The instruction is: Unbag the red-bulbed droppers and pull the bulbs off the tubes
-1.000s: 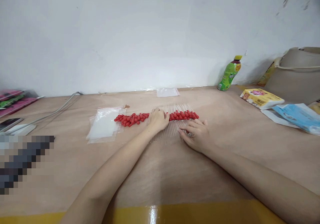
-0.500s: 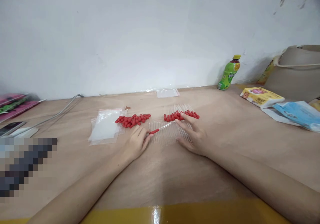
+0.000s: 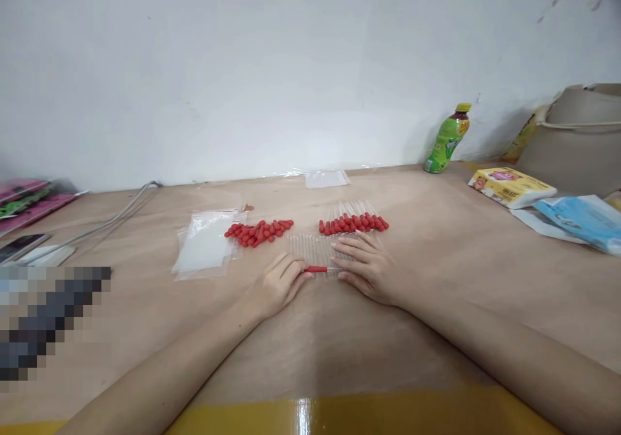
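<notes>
My left hand (image 3: 281, 284) pinches a red rubber dropper bulb (image 3: 317, 269) between thumb and fingers. A clear dropper tube (image 3: 332, 268) sticks out of the bulb to the right, and its other end is under my right hand (image 3: 369, 268), whose thumb and fingers close on it. Beneath both hands lies a row of bare clear tubes (image 3: 310, 248). Behind my right hand is a row of droppers with red bulbs (image 3: 354, 223), their tubes pointing to the wall. Loose red bulbs (image 3: 259, 232) are heaped beyond my left hand.
Clear zip bags (image 3: 204, 244) lie left of the loose bulbs, and another bag (image 3: 326, 178) is by the wall. A green drink bottle (image 3: 446, 140), a yellow tissue pack (image 3: 512, 188) and a blue packet (image 3: 582, 218) stand or lie right. A grey cable (image 3: 121, 213) crosses the left.
Both hands have come nearer to me, and my left hand has shifted right. The held dropper has gone from slanted to nearly level, and my right fingers have moved closer to the bulb.
</notes>
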Demonstrator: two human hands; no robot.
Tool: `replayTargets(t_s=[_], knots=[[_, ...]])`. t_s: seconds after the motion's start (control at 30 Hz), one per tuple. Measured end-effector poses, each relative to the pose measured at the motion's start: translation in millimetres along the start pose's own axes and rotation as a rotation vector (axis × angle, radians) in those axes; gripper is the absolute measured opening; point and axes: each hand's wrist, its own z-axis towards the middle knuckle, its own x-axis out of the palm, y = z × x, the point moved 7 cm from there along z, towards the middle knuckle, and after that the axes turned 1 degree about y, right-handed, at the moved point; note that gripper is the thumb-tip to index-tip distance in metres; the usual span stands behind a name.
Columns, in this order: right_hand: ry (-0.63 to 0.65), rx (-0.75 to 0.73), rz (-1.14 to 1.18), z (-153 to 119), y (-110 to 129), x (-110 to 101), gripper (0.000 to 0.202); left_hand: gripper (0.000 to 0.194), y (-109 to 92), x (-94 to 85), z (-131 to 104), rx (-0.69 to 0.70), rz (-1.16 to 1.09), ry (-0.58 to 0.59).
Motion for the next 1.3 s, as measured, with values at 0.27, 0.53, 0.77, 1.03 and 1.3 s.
replayTargets(t_s=[0.27, 0.53, 0.77, 1.03, 1.3], knots=[[-0.026, -0.044, 0.050, 1.1, 2.8, 0.8, 0.023, 0.029, -10.7, 15.6, 15.4, -0.078, 0.048, 0.062], [-0.024, -0.055, 0.076, 1.6, 6.3, 3.4, 0.029, 0.015, -17.3, 12.2, 16.3, -0.017, 0.047, -0.042], [-0.056, -0.065, 0.059, 2.6, 10.6, 3.9, 0.024, 0.019, -16.2, 11.8, 16.5, -0.014, 0.069, -0.019], [-0.080, -0.127, 0.117, 4.2, 16.4, -0.6, 0.023, 0.015, -18.5, 13.7, 18.4, 0.011, 0.061, 0.077], [-0.107, -0.198, 0.133, 2.6, 22.7, -3.4, 0.022, 0.015, -24.1, 9.6, 20.4, 0.034, 0.065, 0.120]])
